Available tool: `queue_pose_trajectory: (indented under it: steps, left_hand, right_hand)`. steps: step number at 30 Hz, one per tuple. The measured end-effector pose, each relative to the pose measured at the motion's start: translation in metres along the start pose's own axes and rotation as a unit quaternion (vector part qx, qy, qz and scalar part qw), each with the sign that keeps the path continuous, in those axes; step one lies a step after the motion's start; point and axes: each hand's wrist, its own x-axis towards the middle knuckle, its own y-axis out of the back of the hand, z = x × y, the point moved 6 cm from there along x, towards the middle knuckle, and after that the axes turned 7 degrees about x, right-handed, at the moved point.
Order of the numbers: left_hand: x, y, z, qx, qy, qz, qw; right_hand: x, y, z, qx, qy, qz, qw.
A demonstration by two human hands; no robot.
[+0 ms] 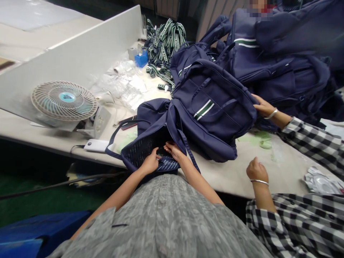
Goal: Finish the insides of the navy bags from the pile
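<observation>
A navy bag [153, 113] lies at the table's front edge, its mouth open toward me and its printed lining [134, 154] showing. Both my hands are inside the opening. My left hand [151, 161] has its thumb and fingers pressed together at the lining near the front rim. Just right of it, my right hand [174, 150] is closed in a pinch beside a small dark piece with a pale mark; what exactly it grips is too small to tell. Against this bag's right side rests a larger navy backpack [223, 104] with a green and white stripe.
A co-worker's hand [263, 107] touches the backpack's right edge; the other hand [258, 172] is above the table. A fan [64, 100] and white power bank [96, 145] are left. Behind lie plastic bags [126, 82], a blue box [141, 58], straps [166, 43] and piled bags [282, 79].
</observation>
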Motion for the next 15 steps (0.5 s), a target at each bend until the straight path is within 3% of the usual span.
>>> queue_pose_trajectory:
  steps: [2, 4, 6, 8, 10, 11, 13, 15]
  left_hand:
    - [-0.003, 0.003, 0.001, -0.02, -0.002, 0.015, 1.0]
    - [-0.003, 0.006, 0.002, -0.023, -0.002, 0.013, 1.0]
    - [-0.004, 0.01, 0.004, -0.005, 0.001, 0.008, 1.0]
    - [-0.008, 0.014, 0.007, 0.019, 0.0, 0.018, 1.0]
    - [-0.018, 0.017, 0.013, 0.052, -0.001, 0.04, 0.998]
    - [-0.024, 0.019, 0.015, 0.069, 0.001, 0.051, 0.996]
    - [-0.036, 0.02, 0.018, 0.098, 0.006, 0.07, 0.993]
    - [-0.046, 0.021, 0.021, 0.12, 0.004, 0.079, 0.99]
  right_hand:
    - [-0.044, 0.076, 0.007, 0.045, 0.029, 0.024, 0.998]
    - [-0.074, 0.14, 0.016, 0.079, 0.07, 0.093, 0.99]
    - [-0.087, 0.182, 0.024, 0.101, 0.102, 0.191, 0.971]
    - [-0.088, 0.2, 0.023, 0.091, 0.114, 0.279, 0.949]
    - [-0.08, 0.193, 0.008, 0.037, 0.115, 0.315, 0.942]
    - [-0.07, 0.177, -0.003, -0.001, 0.11, 0.296, 0.949]
    - [-0.04, 0.117, -0.026, -0.072, 0.092, 0.195, 0.974]
    - [-0.002, 0.028, -0.043, -0.104, 0.072, 0.065, 0.99]
